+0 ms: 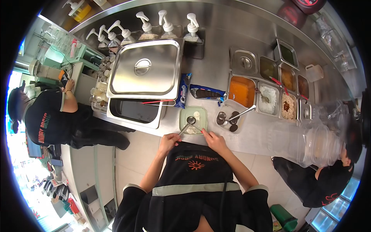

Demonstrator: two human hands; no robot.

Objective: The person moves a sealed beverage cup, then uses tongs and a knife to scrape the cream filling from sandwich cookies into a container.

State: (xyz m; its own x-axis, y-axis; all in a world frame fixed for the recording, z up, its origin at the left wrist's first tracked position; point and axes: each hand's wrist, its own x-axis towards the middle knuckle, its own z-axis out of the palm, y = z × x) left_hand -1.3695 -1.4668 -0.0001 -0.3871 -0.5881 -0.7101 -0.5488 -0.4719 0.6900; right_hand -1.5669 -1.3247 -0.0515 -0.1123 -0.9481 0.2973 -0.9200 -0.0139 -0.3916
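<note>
A pale green square dish (182,116) sits at the counter's front edge, with whitish soft lumps (197,115) inside. My left hand (169,143) is closed on the handle of a metal spoon (184,129). The spoon's dark-looking round head is over the dish; what it holds is too small to make out. My right hand (215,140) pinches a thin utensil (198,128), reddish by my fingers, its far end meeting the spoon head. To the right of the dish, a clear container (219,124) holds several dark round cookies (234,120) and another spoon (245,111).
Blue cookie packets (184,91) lie behind the dish. At left is a steel pan with a lid (145,69); pump bottles (167,25) stand behind. Topping pans, including orange liquid (242,91), sit right. Co-workers are left (46,112) and right (320,181), beside stacked clear tubs (309,143).
</note>
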